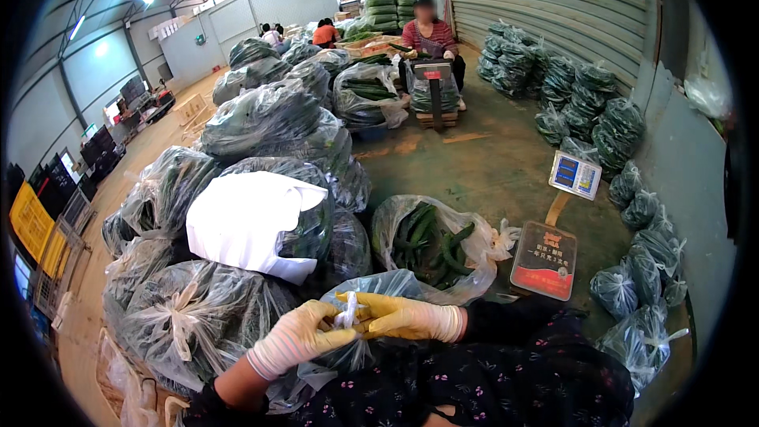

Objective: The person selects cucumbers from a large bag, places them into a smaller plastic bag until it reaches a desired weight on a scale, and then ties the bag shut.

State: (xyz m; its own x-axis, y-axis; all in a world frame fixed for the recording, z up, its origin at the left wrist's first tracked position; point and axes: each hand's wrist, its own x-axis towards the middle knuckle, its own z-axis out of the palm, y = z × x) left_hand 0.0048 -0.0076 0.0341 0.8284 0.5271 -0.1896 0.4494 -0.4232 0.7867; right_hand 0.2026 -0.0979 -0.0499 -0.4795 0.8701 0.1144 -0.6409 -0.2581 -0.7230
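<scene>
Closely, in the head view, wearing rubbery yellow gloves (pixel 395 318), pinching the twisted whitish neck (pixel 348 310) of a plastic bag (pixel 350 357) with the left hand (pixel 308 334), touching it with the right hand (pixel 411 319); cannot tell about a grip there. As for the plastic bag, looks glossy, crinkled, rounded; bulges before the lap (pixel 466 375), beside an open bag (pixel 484 247) of curved cucumbers (pixel 452 251). See small knotted bags (pixel 615 290) along the right edge of the floor (pixel 431 170).
</scene>
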